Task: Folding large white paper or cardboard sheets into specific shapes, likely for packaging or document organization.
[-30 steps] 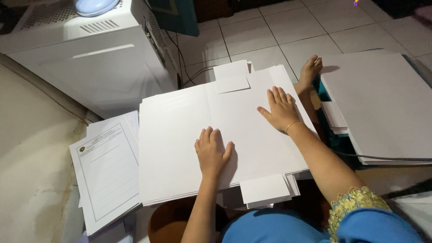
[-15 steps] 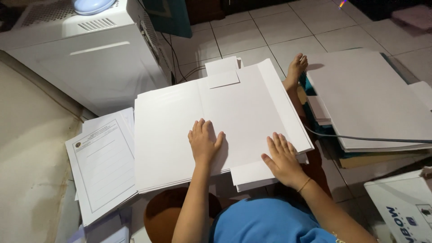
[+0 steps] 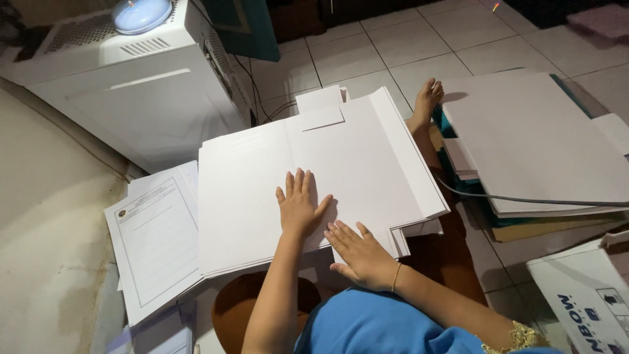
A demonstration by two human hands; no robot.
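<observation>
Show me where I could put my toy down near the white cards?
Bare floor tiles lie beyond the card stack, between the white machine and the second pile. The left hand and right hand press the stack. It is crowded left, by the printed sheets, and right, by the box.

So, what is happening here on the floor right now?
A person sits on the tiled floor with a stack of white flat card sheets across their lap. The left hand lies flat on top of the stack, and the right hand presses its near edge. A printed form lies to the left, another pile of sheets to the right.
</observation>
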